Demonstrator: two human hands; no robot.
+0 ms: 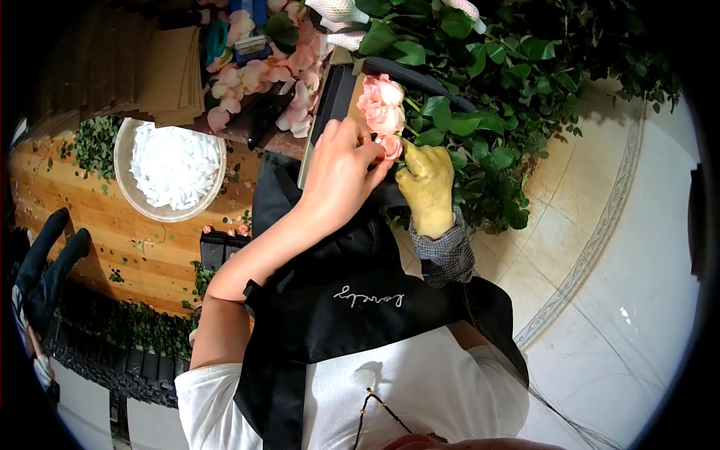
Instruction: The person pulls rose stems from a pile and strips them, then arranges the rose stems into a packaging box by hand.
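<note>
Several pink roses [382, 114] lie in a row over a dark box-like holder [324, 112], their leafy stems running to the right. My bare left hand [337, 161] is closed, its thumb and fingertips pinching the nearest pink rose [389, 146] at the bloom's left side. On the other side of that bloom, my right hand [427, 184], in a yellow glove and checked sleeve cuff, is curled into a fist at the rose's base. The stem inside that fist is mostly hidden.
Loose pink petals [259, 75], a dark-handled tool [271, 112] and stacked brown cardboard [174, 71] are at the upper left. A round tub of white tubes [171, 166] stands below them. Piled leafy stems [510, 97] fill the upper right. Another person's legs [52, 259] show far left.
</note>
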